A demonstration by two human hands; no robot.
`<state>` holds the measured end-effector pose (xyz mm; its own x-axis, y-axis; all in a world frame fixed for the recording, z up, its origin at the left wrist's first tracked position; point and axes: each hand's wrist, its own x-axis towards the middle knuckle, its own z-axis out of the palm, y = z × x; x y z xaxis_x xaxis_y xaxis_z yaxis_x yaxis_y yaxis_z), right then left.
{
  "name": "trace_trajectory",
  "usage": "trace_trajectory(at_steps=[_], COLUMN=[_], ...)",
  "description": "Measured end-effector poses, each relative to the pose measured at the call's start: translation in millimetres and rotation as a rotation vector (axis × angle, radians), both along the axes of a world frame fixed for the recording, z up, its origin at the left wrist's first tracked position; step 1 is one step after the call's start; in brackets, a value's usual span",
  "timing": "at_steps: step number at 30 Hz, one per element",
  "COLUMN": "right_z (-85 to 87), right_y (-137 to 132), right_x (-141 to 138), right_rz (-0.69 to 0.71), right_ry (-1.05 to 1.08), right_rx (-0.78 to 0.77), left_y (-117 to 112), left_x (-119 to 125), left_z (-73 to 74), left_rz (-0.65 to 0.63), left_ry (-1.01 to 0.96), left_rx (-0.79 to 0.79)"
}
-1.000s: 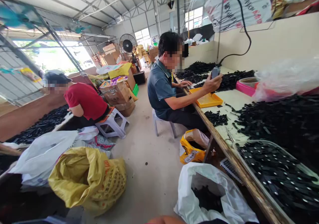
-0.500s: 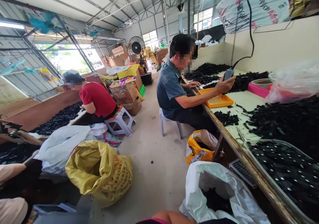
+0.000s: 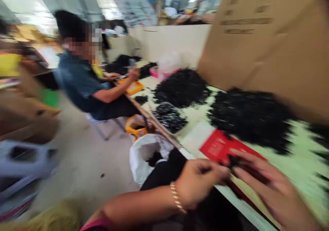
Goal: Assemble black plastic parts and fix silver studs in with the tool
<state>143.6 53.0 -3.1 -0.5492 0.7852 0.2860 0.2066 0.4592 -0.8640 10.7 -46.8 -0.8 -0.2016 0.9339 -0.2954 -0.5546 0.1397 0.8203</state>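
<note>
On the pale worktable (image 3: 305, 143), black heaps (image 3: 252, 116) beside cardboard (image 3: 259, 52).

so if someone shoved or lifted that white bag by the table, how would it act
The white bag will probably feel floppy, since its sides look thin and creased. Pushed, it may slump rather than roll, given its loose, open mouth. Black pieces inside likely add some weight, though their depth is hidden.

Wearing on the left wrist (image 3: 183, 192), at six o'clock, a bracelet (image 3: 176, 197) of pale gold-toned, bead-like links; higher on that arm, at seven o'clock, a magenta sleeve edge (image 3: 99, 223) beside black cloth; across the lap, towards five o'clock, black clothing (image 3: 214, 207).
</note>
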Motion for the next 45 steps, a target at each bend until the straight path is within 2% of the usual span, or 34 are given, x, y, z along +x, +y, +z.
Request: trace_trajectory(at_steps=[2, 4, 9, 13, 21, 27, 33, 39, 45], right_z=[0.6, -2.9, -7.7, -4.7, -7.8, -10.3, -6.8, -11.6, -18.2], right_y=[-8.0, -10.4, -14.6, -17.4, -10.1, -5.9, -8.0, -12.3, -11.1], right_x=[15.7, 19.1, 21.2, 25.9, 28.5, 28.6, 29.3, 27.5, 25.5], right_rz=[-0.023, -0.062, -0.070, -0.039, 0.048, 0.116, 0.045, 0.020, 0.026], right_ry=[0.070, 0.218, 0.354, 0.358, 0.361, 0.394, 0.340, 0.347, 0.388], right_rx=[-0.286, -0.411, -0.557, -0.621, -0.681, -0.732, -0.635, -0.604, -0.642], left_y=[2.4, 3.7, 6.1, 10.9, 16.3, 19.6, 23.5, 22.9, 24.1], left_x=[-5.4, -11.7, -13.3, -5.4, -6.7, -6.7, -6.4, -6.3, -7.3], left_z=[-0.2, 0.4, 7.3, 8.8, -0.2, -3.9, -5.1, -6.0, -6.7], left_rz=[-0.037, -0.135, -0.405, -0.507, -0.565, -0.558, -0.440, -0.446, -0.453], left_ry=[-0.031, 0.020, 0.124, 0.095, 0.001, 0.020, 0.135, 0.106, 0.048], left_rx=[-0.035, -0.059, -0.097, -0.127, -0.182, -0.179, -0.157, -0.151, -0.145])
